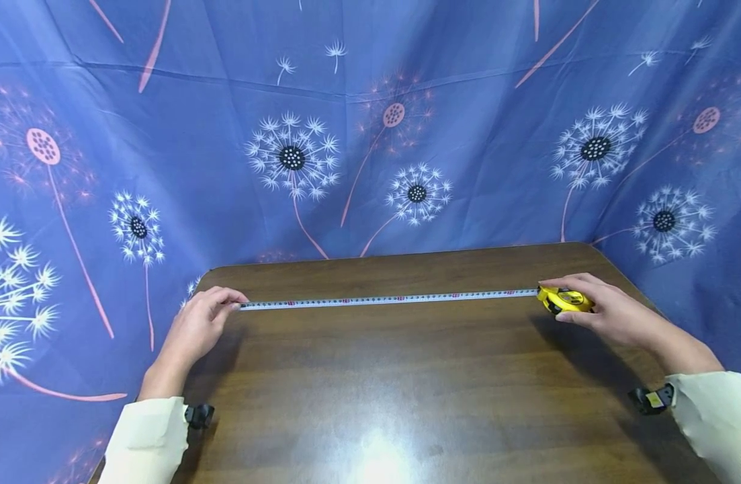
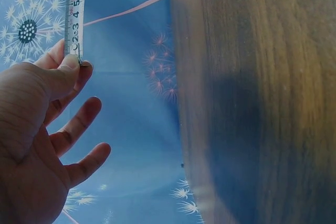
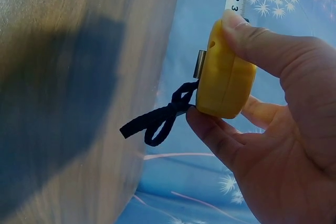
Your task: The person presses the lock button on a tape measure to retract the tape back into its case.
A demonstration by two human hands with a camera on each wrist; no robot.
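A tape measure is pulled out between both hands, its white blade [image 1: 376, 300] running nearly straight from left to right above the wooden table. At the left end, my left hand [image 1: 201, 321] pinches the blade's tip between thumb and index finger; the low numbers [image 2: 76, 19] show right above the thumb in the left wrist view. My right hand [image 1: 627, 314] grips the yellow case [image 1: 568, 300], thumb on the side where the blade comes out. From the case [image 3: 223, 72] hang a black cord loop [image 3: 170, 116] and a metal belt clip [image 3: 199, 64], seen in the right wrist view.
The brown wooden table [image 1: 376, 376] has rounded far corners and a glare spot near the front. Blue cloth [image 1: 358, 60] with dandelion prints hangs behind it and at both sides. Small black devices [image 1: 199, 416] sit at both sleeve cuffs.
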